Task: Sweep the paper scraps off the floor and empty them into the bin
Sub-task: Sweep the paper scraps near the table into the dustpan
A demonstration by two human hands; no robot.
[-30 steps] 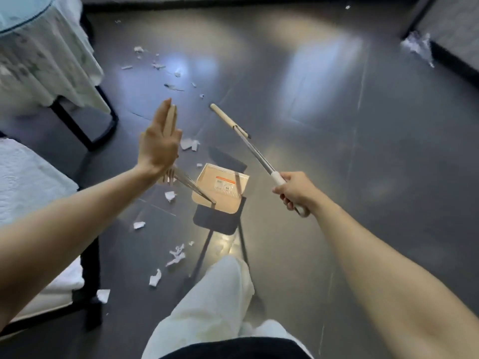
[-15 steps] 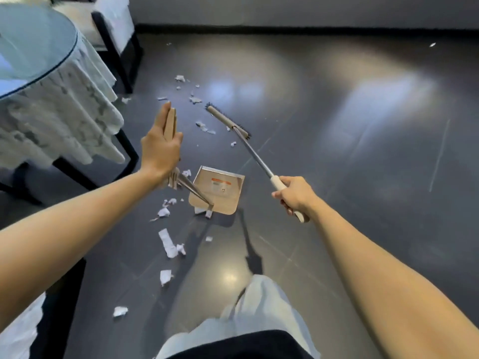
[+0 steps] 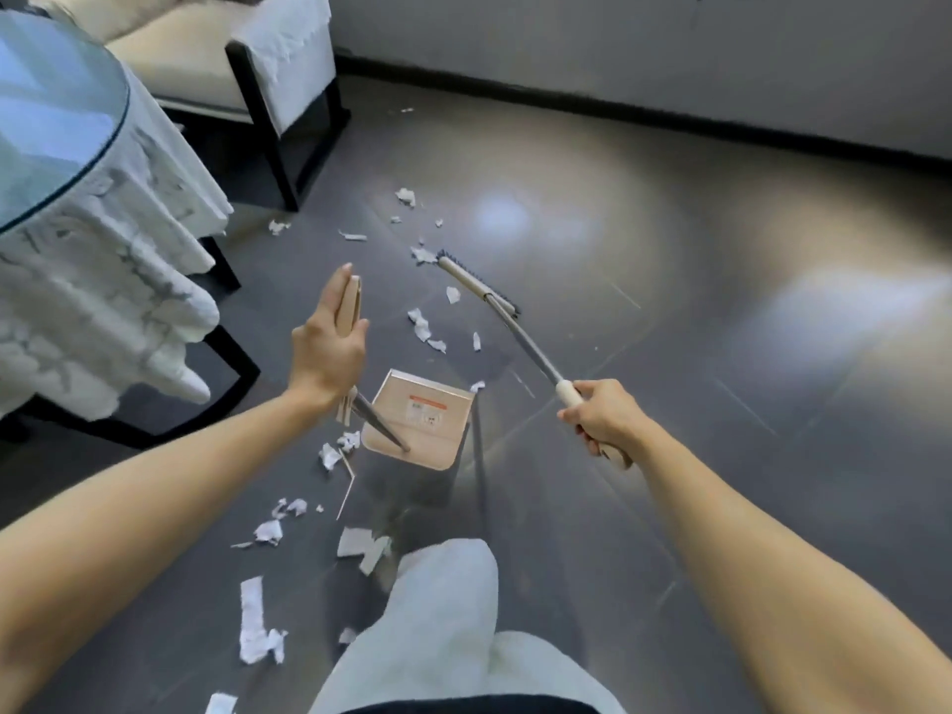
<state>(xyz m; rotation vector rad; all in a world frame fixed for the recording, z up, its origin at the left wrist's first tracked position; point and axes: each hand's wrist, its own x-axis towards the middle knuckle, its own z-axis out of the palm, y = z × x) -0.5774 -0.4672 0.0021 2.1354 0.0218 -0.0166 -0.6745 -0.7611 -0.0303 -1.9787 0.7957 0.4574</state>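
Scraps' handling: the paper scraps were judged very light and limp, likely to flutter or skid on the glossy floor.
Hold: no direct grasp was advised; gathering by the bristles in short, low strokes was thought best.
Scraps' position: some were strewn between the broom head and the dustpan mouth, below both hands; others were scattered nearer the legs.
Left hand: fingers were laid straight along the dustpan's upright handle, which was clamped by the thumb.
Right hand: a fist was wrapped round the broom's grip.
Bin: not seen.
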